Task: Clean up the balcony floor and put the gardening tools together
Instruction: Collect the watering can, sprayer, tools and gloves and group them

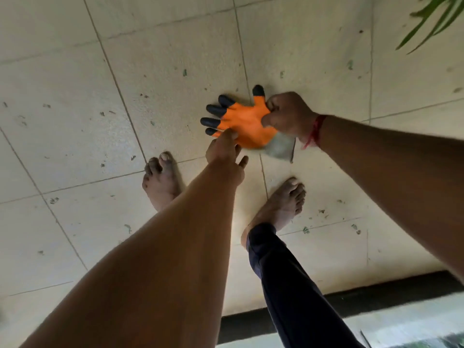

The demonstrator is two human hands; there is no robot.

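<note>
I see the orange glove between my two hands, over the tiled floor just ahead of the bare feet. My right hand grips it at the thumb side, near the grey cuff. My left hand touches its lower edge with the fingertips; I cannot tell whether they pinch it.

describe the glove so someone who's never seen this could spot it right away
Over the pale tiled floor, look just above the two bare feet, where both hands meet. The right hand grips the glove and the left hand touches its lower edge. It is the only bright orange thing, with black fingertips and a grey cuff.
</note>
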